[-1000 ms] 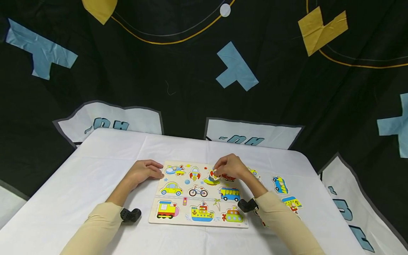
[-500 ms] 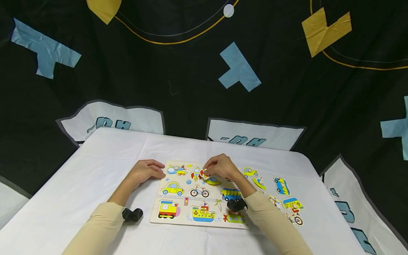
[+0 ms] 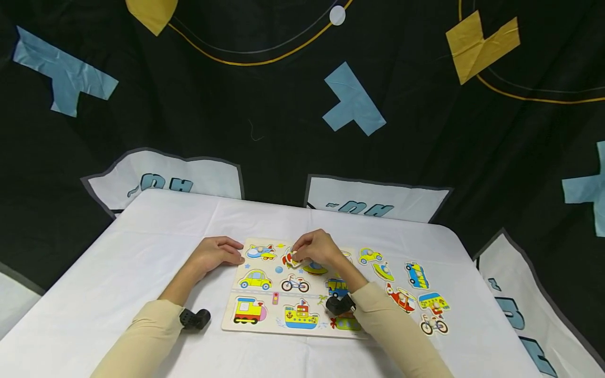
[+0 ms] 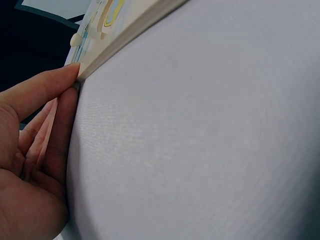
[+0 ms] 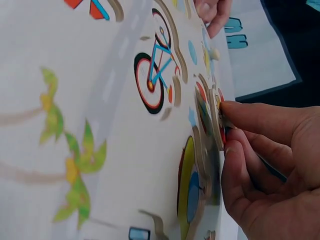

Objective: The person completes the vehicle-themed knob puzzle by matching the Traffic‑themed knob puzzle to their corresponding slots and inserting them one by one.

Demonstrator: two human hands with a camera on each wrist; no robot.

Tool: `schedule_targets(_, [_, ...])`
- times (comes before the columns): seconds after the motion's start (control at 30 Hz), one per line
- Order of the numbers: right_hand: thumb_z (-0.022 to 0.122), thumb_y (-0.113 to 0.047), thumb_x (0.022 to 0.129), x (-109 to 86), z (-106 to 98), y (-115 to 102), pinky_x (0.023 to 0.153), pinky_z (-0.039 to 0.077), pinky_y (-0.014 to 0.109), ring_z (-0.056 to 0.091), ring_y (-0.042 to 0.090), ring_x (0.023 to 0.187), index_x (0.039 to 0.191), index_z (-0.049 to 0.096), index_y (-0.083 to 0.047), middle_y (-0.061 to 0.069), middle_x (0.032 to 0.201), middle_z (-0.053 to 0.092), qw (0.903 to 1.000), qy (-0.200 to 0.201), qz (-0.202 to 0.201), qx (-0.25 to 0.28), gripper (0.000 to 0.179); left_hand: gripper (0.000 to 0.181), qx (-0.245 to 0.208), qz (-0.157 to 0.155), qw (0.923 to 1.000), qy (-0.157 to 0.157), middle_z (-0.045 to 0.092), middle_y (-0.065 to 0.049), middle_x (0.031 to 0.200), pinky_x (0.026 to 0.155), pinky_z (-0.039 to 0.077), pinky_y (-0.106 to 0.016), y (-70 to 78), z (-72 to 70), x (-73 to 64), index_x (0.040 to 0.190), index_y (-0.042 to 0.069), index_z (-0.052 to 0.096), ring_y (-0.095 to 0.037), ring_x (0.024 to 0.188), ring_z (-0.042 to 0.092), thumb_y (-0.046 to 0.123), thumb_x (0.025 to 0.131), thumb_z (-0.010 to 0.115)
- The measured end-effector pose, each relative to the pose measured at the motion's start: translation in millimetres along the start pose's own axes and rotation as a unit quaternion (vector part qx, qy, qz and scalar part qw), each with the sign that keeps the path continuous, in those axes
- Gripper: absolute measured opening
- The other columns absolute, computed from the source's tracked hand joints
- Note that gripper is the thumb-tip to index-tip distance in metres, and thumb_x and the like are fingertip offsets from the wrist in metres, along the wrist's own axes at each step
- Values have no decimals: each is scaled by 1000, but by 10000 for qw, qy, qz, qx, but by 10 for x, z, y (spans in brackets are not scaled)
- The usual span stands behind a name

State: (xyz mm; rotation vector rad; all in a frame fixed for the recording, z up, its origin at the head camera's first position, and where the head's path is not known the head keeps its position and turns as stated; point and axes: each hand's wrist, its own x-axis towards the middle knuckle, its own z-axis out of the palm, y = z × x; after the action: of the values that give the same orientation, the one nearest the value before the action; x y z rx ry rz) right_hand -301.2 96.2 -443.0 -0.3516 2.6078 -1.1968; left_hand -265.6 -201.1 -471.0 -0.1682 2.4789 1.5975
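My right hand (image 3: 317,249) pinches a rocket puzzle piece (image 3: 289,259) between thumb and fingertips, over the rocket recess in the top row of the wooden puzzle board (image 3: 283,302). Seen from the right wrist, the rocket piece (image 5: 217,116) is close above the board's surface and slightly apart from it on one side. The fingers partly cover it. My left hand (image 3: 214,253) rests at the board's upper left edge, its fingertips touching that edge (image 4: 100,60). Close by, an airplane piece (image 3: 261,252) with a knob sits in its recess.
Loose knobbed pieces lie right of the board on the white cloth: a car (image 3: 370,255), a flying saucer (image 3: 384,271), a helicopter (image 3: 400,297), a bus (image 3: 417,275), a boat-like piece (image 3: 434,302) and a bicycle (image 3: 434,325). A black curtain (image 3: 264,131) hangs behind the table.
My right hand has moved left across the board's top row with the rocket piece, from above the flying saucer recess to the rocket recess. The left hand has stayed at the edge.
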Motion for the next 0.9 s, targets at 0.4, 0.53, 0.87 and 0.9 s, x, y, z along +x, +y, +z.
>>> schedule_targets(0.4, [86,-17,78,23,107,-30,63,45,24,63,11,71,87,80,-11,-1,74,75,9999,26,-130,72,12,46,54,-47,10000,20,78,-1,88,86,48,-30,5,0,-7,118,6,70,-13,86,71,19,77,86])
schedule_targets(0.53, [86,-17,78,30,118,-18,62,46,24,64,11,69,86,79,-12,-1,74,74,9999,47,-131,77,12,46,77,-49,10000,35,78,-1,88,85,49,-30,3,7,0,118,5,70,-13,86,71,19,77,86])
schedule_targets(0.87, [87,-18,77,38,140,-8,66,45,26,63,12,71,83,78,-16,-4,73,73,9999,67,67,133,12,45,78,-132,9998,83,78,0,86,87,49,-32,7,17,15,118,6,70,-13,83,71,21,78,86])
schedule_targets(0.9, [87,-18,77,34,139,-11,66,45,26,62,12,72,83,78,-15,-4,74,73,9999,73,55,111,12,45,84,-124,9999,82,78,0,87,86,49,-32,10,17,14,118,6,70,-13,83,71,21,78,86])
